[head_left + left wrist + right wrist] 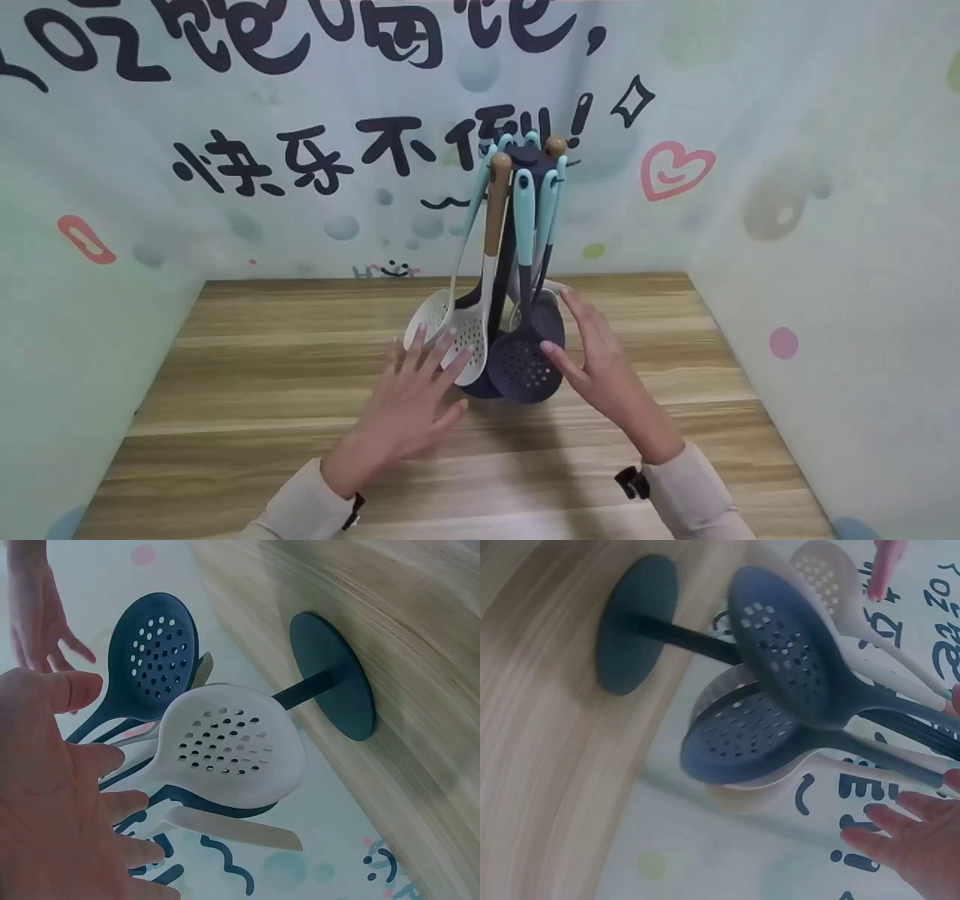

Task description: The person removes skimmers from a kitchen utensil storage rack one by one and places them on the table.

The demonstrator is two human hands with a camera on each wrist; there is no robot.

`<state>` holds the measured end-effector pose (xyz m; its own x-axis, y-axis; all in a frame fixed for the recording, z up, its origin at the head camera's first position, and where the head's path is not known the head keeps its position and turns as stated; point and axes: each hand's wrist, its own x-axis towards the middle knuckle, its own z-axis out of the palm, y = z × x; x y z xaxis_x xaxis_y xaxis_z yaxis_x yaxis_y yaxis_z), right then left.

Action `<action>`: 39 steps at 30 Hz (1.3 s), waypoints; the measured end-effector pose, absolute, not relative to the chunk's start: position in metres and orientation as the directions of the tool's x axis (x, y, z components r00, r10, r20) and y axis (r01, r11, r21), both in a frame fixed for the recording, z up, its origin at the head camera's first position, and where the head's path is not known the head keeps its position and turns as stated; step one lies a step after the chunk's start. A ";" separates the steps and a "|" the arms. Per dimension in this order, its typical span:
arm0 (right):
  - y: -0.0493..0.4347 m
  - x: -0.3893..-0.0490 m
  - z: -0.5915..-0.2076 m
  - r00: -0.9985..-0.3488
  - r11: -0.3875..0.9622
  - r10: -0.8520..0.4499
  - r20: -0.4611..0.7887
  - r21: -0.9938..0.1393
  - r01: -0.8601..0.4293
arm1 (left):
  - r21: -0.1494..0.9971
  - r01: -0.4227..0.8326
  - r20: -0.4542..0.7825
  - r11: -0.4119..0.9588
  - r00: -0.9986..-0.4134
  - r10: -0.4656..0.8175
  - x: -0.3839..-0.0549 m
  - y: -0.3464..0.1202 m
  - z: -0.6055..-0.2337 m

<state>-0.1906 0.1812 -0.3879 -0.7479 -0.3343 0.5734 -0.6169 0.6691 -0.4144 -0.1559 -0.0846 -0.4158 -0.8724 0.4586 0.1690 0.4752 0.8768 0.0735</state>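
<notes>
A dark rotating-style utensil stand (349,709) with a round base and a post holds several hanging kitchen utensils. In front hangs a dark blue skimmer (523,367) with a light blue handle. Left of it hangs a white slotted spoon (471,334) with a brown-tipped handle, and further left a white skimmer (427,319). My left hand (405,401), fingers spread, is in front of the white utensils; whether it touches them I cannot tell. My right hand (611,367) is at the right side of the dark skimmers, fingers apart and thumb near the front skimmer's edge. Neither hand grips anything.
The stand is on a wood-grain table (270,345), near its back edge. Behind it hangs a pale printed backdrop (337,217) with black lettering, and similar pale panels flank both sides. A dark band (632,484) shows at the right cuff.
</notes>
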 end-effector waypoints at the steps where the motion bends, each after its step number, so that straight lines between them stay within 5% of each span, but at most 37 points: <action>1: 0.177 -0.193 -0.386 -0.755 0.648 -0.331 0.566 -0.445 -0.618 | 0.075 0.472 0.167 0.878 -0.874 0.456 -0.156 -0.084 -0.415; 9: 0.155 -0.208 -0.380 -0.841 0.476 -0.275 0.465 -0.695 -0.540 | 0.065 0.473 0.173 0.878 -0.872 0.457 -0.156 -0.079 -0.417; 20: 0.145 -0.219 -0.386 -0.896 0.337 -0.225 0.383 -0.832 -0.441 | 0.079 0.477 0.193 0.875 -0.869 0.456 -0.157 -0.079 -0.418; 39: 0.142 -0.215 -0.382 -0.891 0.300 -0.226 0.394 -0.842 -0.449 | 0.091 0.478 0.235 0.874 -0.863 0.448 -0.159 -0.081 -0.416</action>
